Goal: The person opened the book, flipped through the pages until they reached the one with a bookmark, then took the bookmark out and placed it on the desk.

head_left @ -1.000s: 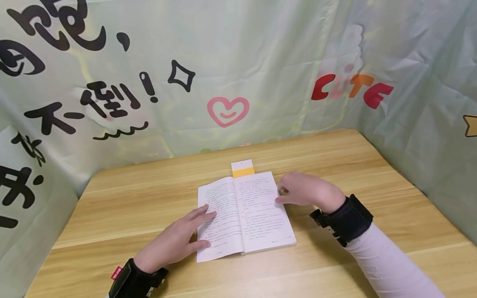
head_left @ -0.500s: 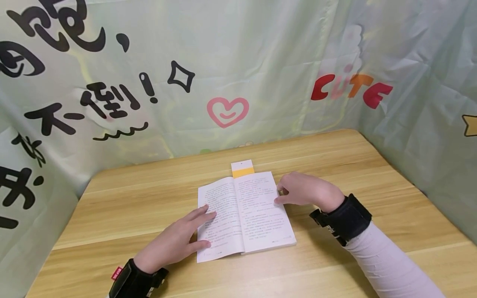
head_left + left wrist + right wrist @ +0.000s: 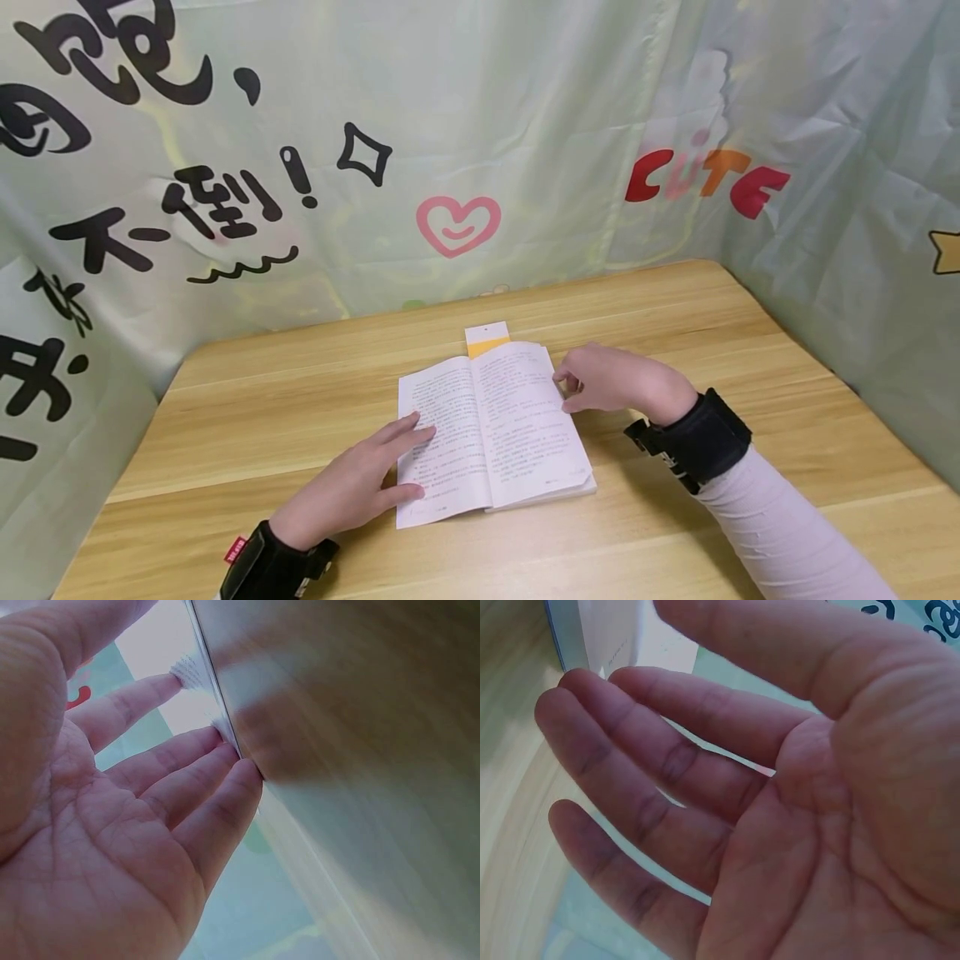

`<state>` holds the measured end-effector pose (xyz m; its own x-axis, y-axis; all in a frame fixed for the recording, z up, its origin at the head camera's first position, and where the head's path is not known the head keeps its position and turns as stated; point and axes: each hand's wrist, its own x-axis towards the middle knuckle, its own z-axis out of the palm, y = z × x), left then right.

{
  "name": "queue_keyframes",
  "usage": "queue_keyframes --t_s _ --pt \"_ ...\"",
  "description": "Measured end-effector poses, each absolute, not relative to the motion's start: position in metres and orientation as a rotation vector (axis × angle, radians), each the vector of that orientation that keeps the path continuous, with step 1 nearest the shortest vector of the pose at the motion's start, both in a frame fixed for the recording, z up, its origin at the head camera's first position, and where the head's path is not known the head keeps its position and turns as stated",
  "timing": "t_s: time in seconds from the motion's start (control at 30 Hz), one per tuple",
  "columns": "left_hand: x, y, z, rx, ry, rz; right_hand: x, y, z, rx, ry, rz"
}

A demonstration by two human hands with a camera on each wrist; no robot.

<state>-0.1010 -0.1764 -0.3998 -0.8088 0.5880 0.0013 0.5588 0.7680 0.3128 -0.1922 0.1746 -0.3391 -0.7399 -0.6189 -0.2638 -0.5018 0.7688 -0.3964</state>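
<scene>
An open book lies on the wooden table, printed text on both pages. A white and yellow card sticks out from its top edge. My left hand rests on the left page with its fingers spread; the left wrist view shows fingertips at the page edge. At the right edge of the book, my right hand has its thumb and index finger against the leaves. The top right leaf bows up slightly, exposing leaves beneath. In the right wrist view, the fingers are gently bent and apart from the thumb, beside the book.
The wooden table extends around the book on all sides. Behind and beside it hangs a pale green printed cloth with black characters, a pink heart and coloured letters. A black band is strapped round each wrist.
The right page has lifted and bowed, its outer edge shifting left and baring leaves below. My right thumb has slid off the page to its edge. My left hand stays still.
</scene>
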Motion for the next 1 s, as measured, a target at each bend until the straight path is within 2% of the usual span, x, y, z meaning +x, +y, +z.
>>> queue_keyframes --t_s 0.43,1.0 --pt "-0.1016 -0.1774 -0.4009 0.932 2.854 0.468 -0.1918 0.1729 -0.3358 -0.792 2.575 -0.469" --pt "-0.1013 -0.1781 -0.4013 0.937 2.864 0.466 -0.1910 0.1715 -0.3353 -0.888 2.596 -0.514"
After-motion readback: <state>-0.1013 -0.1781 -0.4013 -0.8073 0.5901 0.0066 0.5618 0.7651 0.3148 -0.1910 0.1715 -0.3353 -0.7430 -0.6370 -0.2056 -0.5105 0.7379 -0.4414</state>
